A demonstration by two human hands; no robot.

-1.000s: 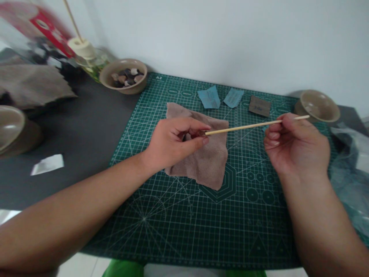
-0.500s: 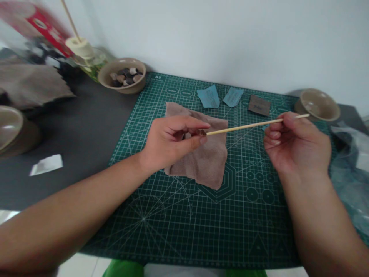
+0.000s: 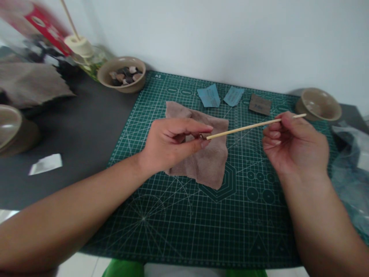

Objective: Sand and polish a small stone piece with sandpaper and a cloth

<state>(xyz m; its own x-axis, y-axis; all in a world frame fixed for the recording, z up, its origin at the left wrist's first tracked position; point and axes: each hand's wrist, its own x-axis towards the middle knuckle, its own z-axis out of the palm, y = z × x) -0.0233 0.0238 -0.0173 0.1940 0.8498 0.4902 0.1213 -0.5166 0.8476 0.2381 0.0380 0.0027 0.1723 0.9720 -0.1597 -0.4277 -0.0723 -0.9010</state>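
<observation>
Backdrop: a plain white wall (image 3: 230,34) rises behind a dark tabletop (image 3: 77,127), and we're looking right down on the action.
Mat: a green cutting mat (image 3: 184,234) takes up most of the tabletop, its grid running under everything.
Around the edges: a stoneware bowl (image 3: 121,87) of small pebbles (image 3: 127,72) sits at the mat's far corner, with a second stoneware bowl (image 3: 318,111) at the far right, and a plastic bag (image 3: 348,169) slumps beside it.
Cloth: a crumpled tan cloth (image 3: 209,169) lies on the mat, right beneath the left hand.
Abrasives: two blue sandpaper scraps (image 3: 209,96) and a dark sandpaper square (image 3: 260,105) line up beyond the cloth.
Left hand: there it is, the left hand (image 3: 170,146) pinching, thumb pressed to fingertips.
Right hand: the right hand (image 3: 296,144) curls its fingers and pinches a thin wooden stick (image 3: 245,128) near the far end.
Piece: a tiny dark piece (image 3: 202,136) sits at the stick's near tip, inside the left pinch (too small to say exactly what it is).
Risk: a slackened pinch could drop the piece, and a hard push could slip it off the tip or snap the stick.
</observation>
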